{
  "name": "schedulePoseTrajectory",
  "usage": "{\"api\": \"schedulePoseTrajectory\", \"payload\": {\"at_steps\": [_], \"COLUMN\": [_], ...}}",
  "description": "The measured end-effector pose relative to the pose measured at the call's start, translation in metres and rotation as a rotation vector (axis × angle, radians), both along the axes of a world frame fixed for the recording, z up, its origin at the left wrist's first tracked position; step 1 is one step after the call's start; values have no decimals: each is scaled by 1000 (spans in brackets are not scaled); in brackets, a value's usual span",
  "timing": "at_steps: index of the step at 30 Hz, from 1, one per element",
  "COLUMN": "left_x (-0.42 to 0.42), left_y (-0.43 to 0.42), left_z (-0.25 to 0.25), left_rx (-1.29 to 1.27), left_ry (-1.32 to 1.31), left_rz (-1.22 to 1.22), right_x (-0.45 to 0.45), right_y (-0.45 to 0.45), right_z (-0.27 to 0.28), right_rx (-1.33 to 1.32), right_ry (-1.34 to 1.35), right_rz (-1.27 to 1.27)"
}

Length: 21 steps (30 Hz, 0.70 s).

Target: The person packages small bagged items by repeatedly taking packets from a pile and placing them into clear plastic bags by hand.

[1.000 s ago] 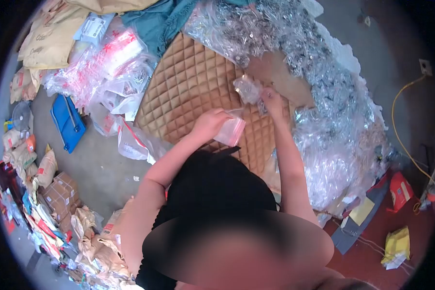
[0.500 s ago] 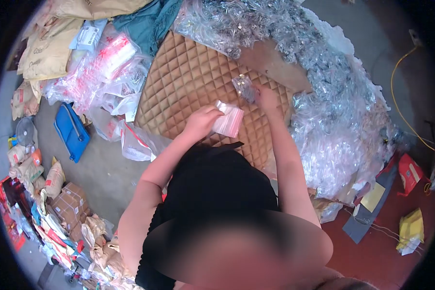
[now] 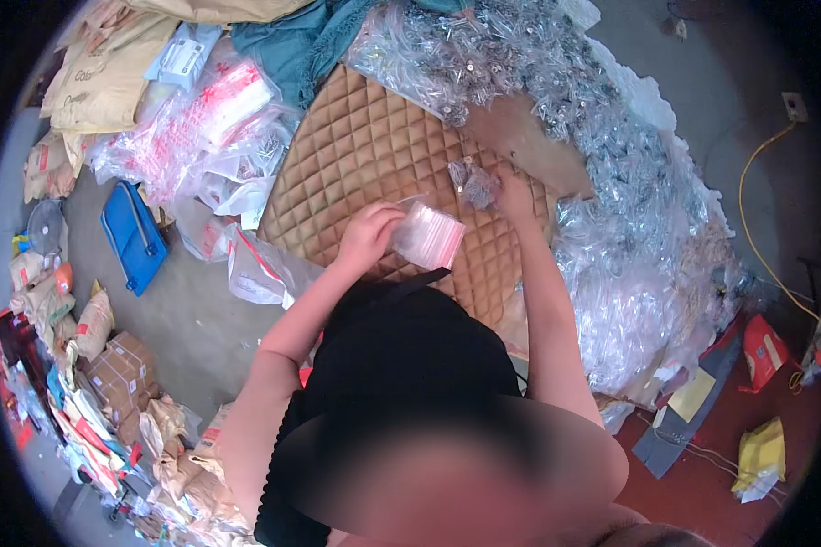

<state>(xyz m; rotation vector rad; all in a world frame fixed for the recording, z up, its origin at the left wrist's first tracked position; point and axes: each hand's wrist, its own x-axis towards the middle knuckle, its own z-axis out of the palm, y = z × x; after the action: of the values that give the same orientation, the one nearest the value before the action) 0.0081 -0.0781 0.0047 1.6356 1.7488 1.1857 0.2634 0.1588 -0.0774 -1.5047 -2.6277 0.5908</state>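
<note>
My left hand (image 3: 370,237) is closed, its fingertips pinching the left edge of a clear plastic zip bag at a stack of zip bags (image 3: 436,237) with red stripes. The stack lies on a brown quilted mat (image 3: 347,137) in front of my body. My right hand (image 3: 516,193) is closed round a small bunch of clear-wrapped pieces (image 3: 476,184) with shiny metal bits, just above the mat. What exactly these pieces are is too small to tell.
A large heap of clear-wrapped small parts (image 3: 629,237) curves round the back and right. Bundled plastic bags (image 3: 219,118), paper sacks (image 3: 100,82) and a blue case (image 3: 134,239) lie left. A yellow cord (image 3: 748,173) runs along the floor at right.
My left hand has drawn slightly left, and a clear bag edge now sticks out from the stack towards it. My right hand still holds the bunch, now turned a little. The view has shifted slightly.
</note>
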Motion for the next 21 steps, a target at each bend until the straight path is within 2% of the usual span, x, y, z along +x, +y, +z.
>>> {"api": "schedulePoseTrajectory", "payload": {"at_steps": [1,3,4,5,6,8,9,10,11,13,14,16,17,19,20,21], "left_x": [-2,2,5,10,19,35,41,47,48,47,54,70,72,74,76,76], "left_y": [3,13,19,26,34,43,47,50,49,45,42,33,30,27,25,23], "left_z": [0,-14,-20,-25,-28,-22,-11,-3,1,8,11,20,21,24,24,28], "left_rx": [-20,-53,-82,-91,-125,-162,-49,65,61,28,22,89,91,3,9,10], "left_ry": [-62,-112,-156,-152,-193,-229,-200,-174,-175,-91,-92,54,55,-17,-24,-53], "left_rz": [21,-19,-57,-67,-178,-312,-334,-357,-384,-515,-534,-705,-722,-651,-667,-661], "right_x": [3,4,3,0,-3,-6,-6,-5,1,12,13,10,12,16,16,14], "right_y": [-8,-26,-37,-50,-62,-88,-100,-111,-118,-130,-136,-153,-156,-156,-159,-164], "right_z": [15,57,68,77,85,101,112,129,141,156,161,167,167,168,168,168], "right_rx": [-2,-234,-241,-316,-385,-385,-382,-297,-287,-167,-169,-25,-23,-249,-240,-307], "right_ry": [-3,360,361,597,836,892,941,833,836,183,185,48,50,631,625,790], "right_rz": [2,-129,-138,-219,-303,-274,-228,-136,-162,131,111,282,265,-120,-135,-318]}}
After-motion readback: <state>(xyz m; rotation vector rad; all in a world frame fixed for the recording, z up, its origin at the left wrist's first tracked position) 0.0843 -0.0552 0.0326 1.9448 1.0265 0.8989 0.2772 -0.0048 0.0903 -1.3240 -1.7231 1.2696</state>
